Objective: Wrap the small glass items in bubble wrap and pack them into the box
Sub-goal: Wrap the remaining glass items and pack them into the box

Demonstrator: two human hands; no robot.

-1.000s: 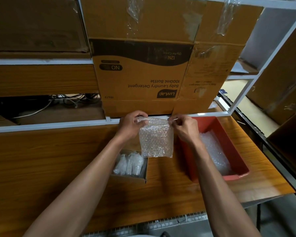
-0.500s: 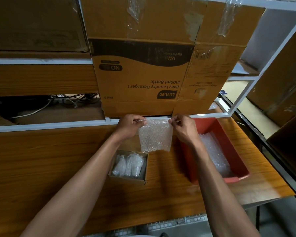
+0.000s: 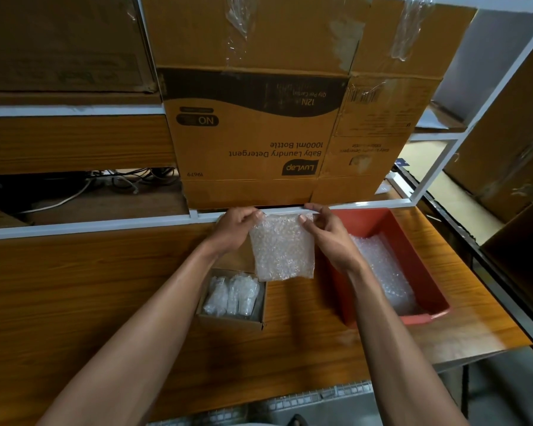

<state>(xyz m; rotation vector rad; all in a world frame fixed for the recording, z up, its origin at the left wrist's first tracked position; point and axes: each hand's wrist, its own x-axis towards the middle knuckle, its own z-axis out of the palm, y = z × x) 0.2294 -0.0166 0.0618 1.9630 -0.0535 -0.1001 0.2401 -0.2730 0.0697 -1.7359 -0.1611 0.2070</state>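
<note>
Pinching the bubble wrap sheet (image 3: 282,247) by its top corners, the left hand (image 3: 236,227) and right hand (image 3: 326,233) hang it above the counter (image 3: 74,287), the small cardboard box (image 3: 231,302) of wrapped items at 7 o'clock, the red tray (image 3: 413,259) at 3 o'clock.

Both hands hold one bubble wrap sheet (image 3: 282,247) by its top corners above the table (image 3: 74,302): the left hand (image 3: 236,227) pinches the left corner, the right hand (image 3: 326,233) the right. Under the sheet a small box (image 3: 231,321) contains wrapped items (image 3: 231,295). Near the table's right edge a red tray (image 3: 413,241) contains more wrap (image 3: 385,272)
</note>
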